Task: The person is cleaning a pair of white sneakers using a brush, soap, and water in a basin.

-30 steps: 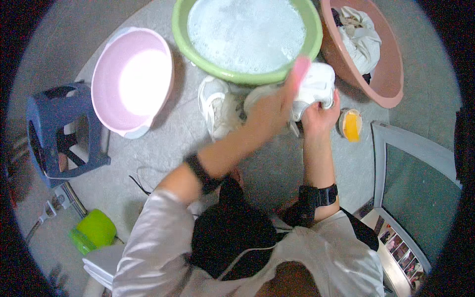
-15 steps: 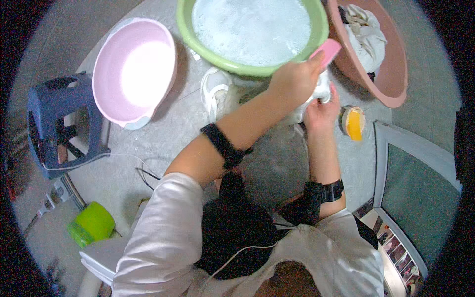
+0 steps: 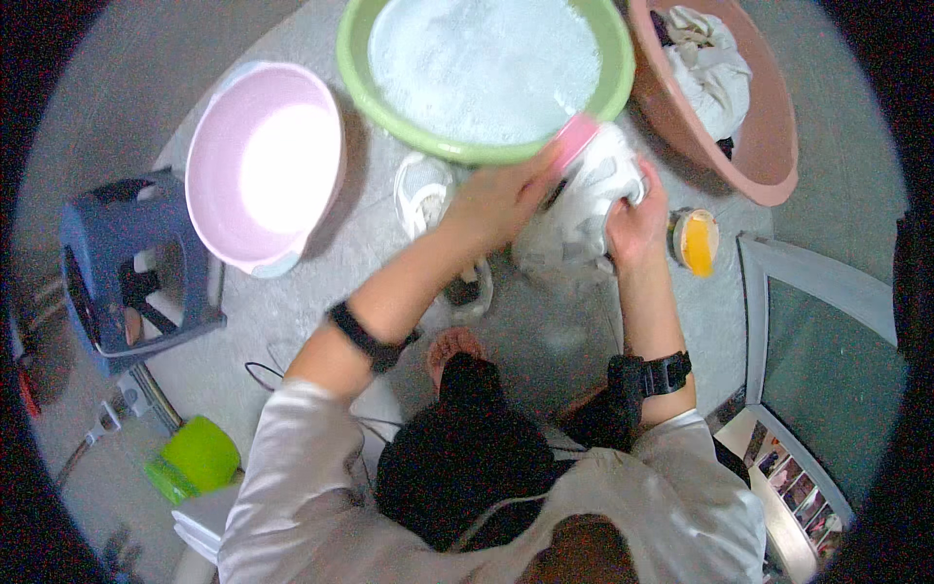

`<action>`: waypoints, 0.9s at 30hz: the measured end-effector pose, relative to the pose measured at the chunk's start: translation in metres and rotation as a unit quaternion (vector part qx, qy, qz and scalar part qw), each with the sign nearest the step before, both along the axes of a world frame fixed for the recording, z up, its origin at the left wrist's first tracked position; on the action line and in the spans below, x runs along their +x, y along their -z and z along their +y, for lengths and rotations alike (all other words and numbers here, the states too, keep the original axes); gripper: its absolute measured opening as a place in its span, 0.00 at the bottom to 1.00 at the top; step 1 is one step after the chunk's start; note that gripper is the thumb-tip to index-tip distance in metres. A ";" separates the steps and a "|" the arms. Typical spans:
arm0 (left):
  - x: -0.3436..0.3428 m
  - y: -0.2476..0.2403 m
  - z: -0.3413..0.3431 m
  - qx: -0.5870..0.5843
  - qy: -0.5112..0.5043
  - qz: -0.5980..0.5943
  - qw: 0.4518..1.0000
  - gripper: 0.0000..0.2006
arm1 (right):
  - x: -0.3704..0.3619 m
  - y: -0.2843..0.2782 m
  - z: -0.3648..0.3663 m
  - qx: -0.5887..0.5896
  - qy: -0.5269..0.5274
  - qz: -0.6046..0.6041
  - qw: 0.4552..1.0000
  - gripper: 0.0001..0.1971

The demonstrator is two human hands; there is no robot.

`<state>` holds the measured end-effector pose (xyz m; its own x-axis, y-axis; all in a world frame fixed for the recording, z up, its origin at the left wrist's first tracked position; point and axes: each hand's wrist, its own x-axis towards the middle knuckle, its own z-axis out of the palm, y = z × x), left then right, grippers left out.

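A white shoe (image 3: pixel 589 200) is held up in front of the green basin, tilted and partly blurred. My right hand (image 3: pixel 637 214) grips it from its right side, thumb and fingers around its edge. Across from it, my left hand (image 3: pixel 501 200) is closed around a pink brush (image 3: pixel 576 138) lying against the shoe's upper; its bristles are hidden. Another white shoe (image 3: pixel 423 190) lies on the floor just left of my left hand, partly covered by my forearm. Close beyond the held shoe stands the green basin (image 3: pixel 409 136) of foamy water.
A pink basin (image 3: pixel 209 175) stands at the left, beside a blue plastic stool (image 3: pixel 131 243). A brownish-pink basin (image 3: pixel 773 156) with cloth (image 3: pixel 715 83) leans at the far right. Nearby sits a round tub with a yellow piece (image 3: pixel 698 243). A framed door (image 3: pixel 827 331) borders the right.
My left hand and the pink brush have moved left and nearer, uncovering more of the held shoe. My right hand stays on the shoe. The whole view has shifted slightly.
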<state>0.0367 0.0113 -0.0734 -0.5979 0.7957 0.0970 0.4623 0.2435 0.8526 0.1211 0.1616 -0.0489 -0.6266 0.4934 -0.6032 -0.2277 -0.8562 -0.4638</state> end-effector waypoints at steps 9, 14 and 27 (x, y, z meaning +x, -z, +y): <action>-0.008 -0.017 0.019 0.036 -0.001 -0.051 0.998 0.18 | 0.000 -0.003 -0.002 0.021 -0.022 0.004 1.000 0.17; -0.042 -0.014 0.069 0.003 0.064 -0.040 0.997 0.16 | 0.000 0.000 0.003 0.033 -0.043 0.000 0.999 0.16; -0.014 -0.010 0.053 0.023 -0.032 -0.038 0.999 0.17 | 0.002 -0.001 0.004 -0.042 -0.077 0.011 0.996 0.19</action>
